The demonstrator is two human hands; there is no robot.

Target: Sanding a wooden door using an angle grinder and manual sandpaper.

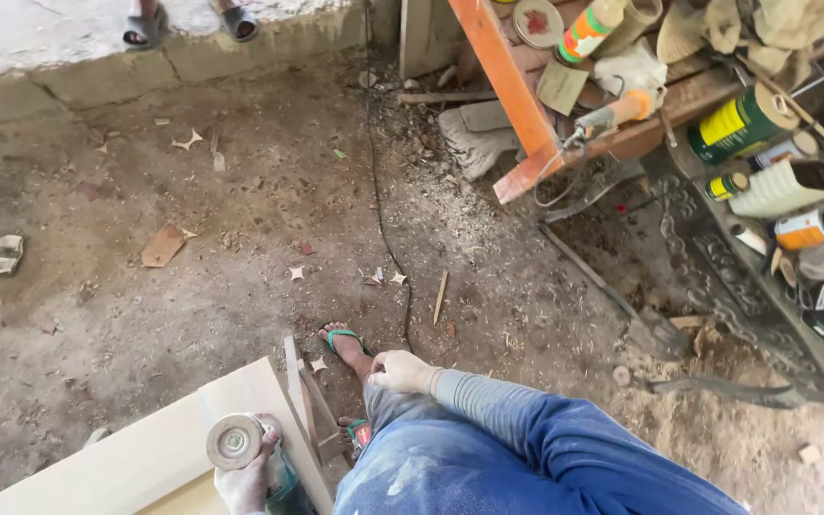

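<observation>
My left hand, dusty white, grips a green angle grinder at the bottom edge. Its round sanding disc faces up, over the corner of a pale wooden board. My right hand is closed in a loose fist and rests on my knee, with a blue and grey sleeve running back to the lower right. My foot in a green flip-flop stands on the dirt floor just beyond the hand. A narrow wooden frame piece stands on edge between the board and my leg.
A black cable runs across the dusty floor toward my foot. An orange beam leans at the upper right, beside a cluttered shelf with cans and tools. Another person's sandalled feet stand on a concrete step. Wood scraps lie about.
</observation>
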